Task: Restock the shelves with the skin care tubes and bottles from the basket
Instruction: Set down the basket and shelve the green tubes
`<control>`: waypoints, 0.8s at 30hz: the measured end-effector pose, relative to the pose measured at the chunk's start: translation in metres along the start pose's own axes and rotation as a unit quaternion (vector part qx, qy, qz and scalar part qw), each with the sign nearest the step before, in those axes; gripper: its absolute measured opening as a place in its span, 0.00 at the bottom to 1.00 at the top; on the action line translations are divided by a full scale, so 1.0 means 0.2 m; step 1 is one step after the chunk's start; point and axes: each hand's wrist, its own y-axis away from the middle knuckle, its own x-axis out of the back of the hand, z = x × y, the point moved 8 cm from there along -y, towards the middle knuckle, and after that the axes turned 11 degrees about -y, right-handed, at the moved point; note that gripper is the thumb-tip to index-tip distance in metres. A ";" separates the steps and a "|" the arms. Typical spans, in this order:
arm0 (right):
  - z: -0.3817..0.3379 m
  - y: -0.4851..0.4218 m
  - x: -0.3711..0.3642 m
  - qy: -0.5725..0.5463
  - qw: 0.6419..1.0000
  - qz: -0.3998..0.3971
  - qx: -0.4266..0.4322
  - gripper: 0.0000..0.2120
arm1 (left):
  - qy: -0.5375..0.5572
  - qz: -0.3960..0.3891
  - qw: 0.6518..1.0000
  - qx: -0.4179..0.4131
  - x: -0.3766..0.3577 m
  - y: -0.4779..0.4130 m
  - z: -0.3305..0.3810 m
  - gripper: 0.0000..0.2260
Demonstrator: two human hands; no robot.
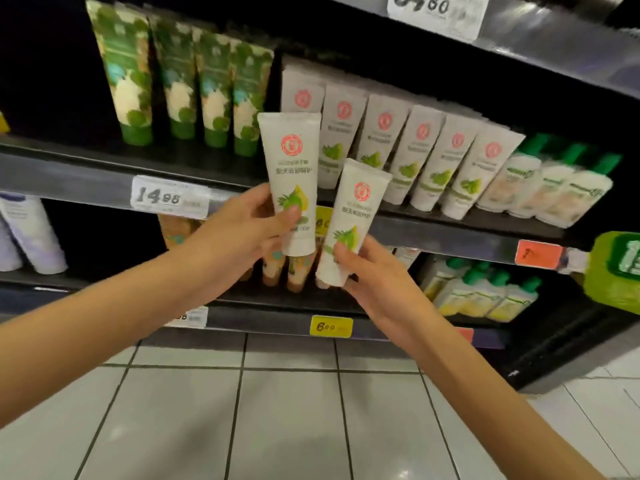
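Note:
My left hand (239, 233) grips a white tube (291, 161) with a red seal and green leaf print, held upright, cap down, in front of the middle shelf (86, 174). My right hand (377, 278) holds a second, matching white tube (353, 216) just to the right and slightly lower, tilted a little. Behind them a row of the same white tubes (408, 150) stands on the middle shelf. The basket is out of view.
Green floral tubes (180, 84) stand left of the white row; green-capped bottles (554, 185) stand at its right. The lower shelf (263, 320) carries pale tubes, orange tubes and more green-capped bottles. A green pack (616, 268) juts in at the right edge. White floor tiles lie below.

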 end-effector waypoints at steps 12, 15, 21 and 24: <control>-0.44 -0.28 -0.05 0.191 0.945 0.124 0.236 0.14 | -0.049 0.103 0.992 -0.053 0.53 -0.04 0.10 0.10; -0.43 -0.35 -0.12 0.270 0.924 0.130 0.238 0.19 | -0.043 0.099 0.993 -0.042 0.57 -0.04 0.05 0.12; -0.40 -0.39 -0.19 0.335 0.893 0.151 0.259 0.17 | -0.023 0.108 0.993 -0.040 0.64 -0.02 0.04 0.10; -0.38 -0.40 -0.20 0.326 0.894 0.157 0.264 0.15 | -0.011 0.106 0.994 -0.039 0.62 -0.02 0.06 0.12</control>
